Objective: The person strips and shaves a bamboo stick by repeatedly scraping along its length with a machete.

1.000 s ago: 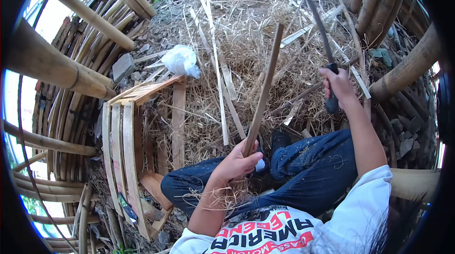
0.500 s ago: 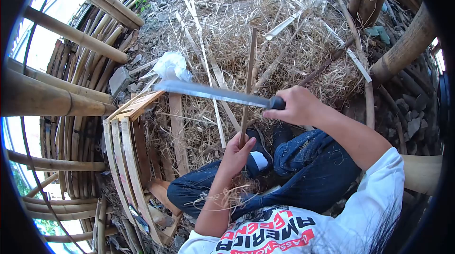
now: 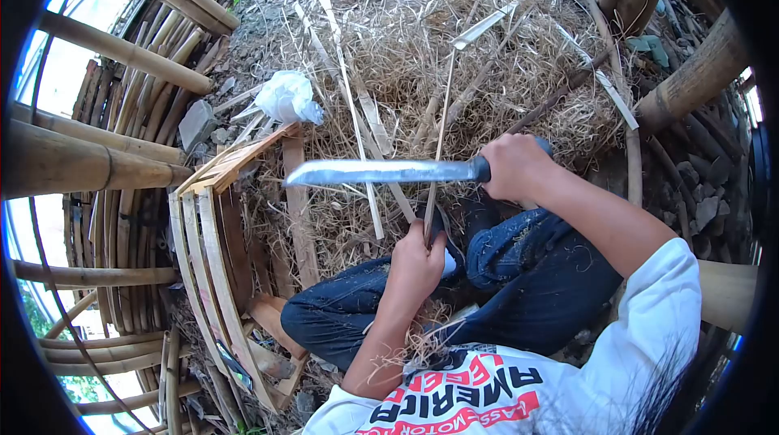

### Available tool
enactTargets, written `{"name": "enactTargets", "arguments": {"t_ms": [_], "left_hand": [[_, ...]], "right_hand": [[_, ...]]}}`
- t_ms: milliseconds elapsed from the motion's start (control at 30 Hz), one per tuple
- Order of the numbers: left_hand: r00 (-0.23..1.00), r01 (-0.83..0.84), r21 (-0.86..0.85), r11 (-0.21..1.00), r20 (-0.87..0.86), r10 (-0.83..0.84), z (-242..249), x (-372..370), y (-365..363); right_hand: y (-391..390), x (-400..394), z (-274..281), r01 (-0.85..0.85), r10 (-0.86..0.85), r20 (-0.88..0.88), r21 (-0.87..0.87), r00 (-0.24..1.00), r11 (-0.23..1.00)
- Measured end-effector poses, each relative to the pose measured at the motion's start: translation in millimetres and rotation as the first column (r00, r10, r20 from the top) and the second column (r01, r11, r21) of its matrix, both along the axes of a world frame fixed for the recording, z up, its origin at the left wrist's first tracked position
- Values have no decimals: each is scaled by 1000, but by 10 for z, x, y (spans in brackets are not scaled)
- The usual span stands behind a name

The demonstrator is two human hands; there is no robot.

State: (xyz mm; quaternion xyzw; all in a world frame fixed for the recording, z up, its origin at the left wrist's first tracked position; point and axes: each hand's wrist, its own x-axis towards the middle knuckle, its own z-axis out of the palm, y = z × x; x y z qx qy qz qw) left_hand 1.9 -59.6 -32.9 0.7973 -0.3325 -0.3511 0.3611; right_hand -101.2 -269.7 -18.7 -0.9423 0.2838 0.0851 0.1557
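My right hand (image 3: 517, 167) is wrapped round the dark handle of a machete (image 3: 381, 171), whose long blade points left. The blade lies across a thin bamboo strip (image 3: 443, 122), overlapping it in this view. Low down, near my shin, my left hand (image 3: 419, 248) grips the strip's near end, and the strip stands up and away from me with its narrow edge toward the camera. Curly bamboo shavings (image 3: 422, 342) cling about my left forearm and lap. A deep heap of shavings (image 3: 519, 102) covers the ground ahead.
On my left stands a wooden slatted crate (image 3: 213, 248), with a crumpled white plastic bag (image 3: 288, 97) beyond it. Split bamboo strips (image 3: 345, 70) lie over the shavings. Thick bamboo poles (image 3: 690, 82) rise at the right, and stacked bamboo (image 3: 122, 248) lines the left side.
The machete has come nearer to me and its blade is now level. My left hand has turned the strip from its flat side to its narrow edge.
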Motion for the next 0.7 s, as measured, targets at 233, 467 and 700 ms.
{"name": "enactTargets", "arguments": {"t_ms": [233, 467, 700], "left_hand": [[998, 39, 46, 998, 37, -41, 109, -25, 32], [997, 48, 70, 996, 64, -52, 144, -51, 74], [995, 94, 1, 996, 14, -94, -21, -208, 300]], "right_hand": [[-118, -4, 58, 23, -23, -30, -4, 999, 1000], [-162, 7, 128, 34, -36, -58, -47, 998, 998], [-433, -161, 47, 229, -234, -27, -123, 972, 966]]}}
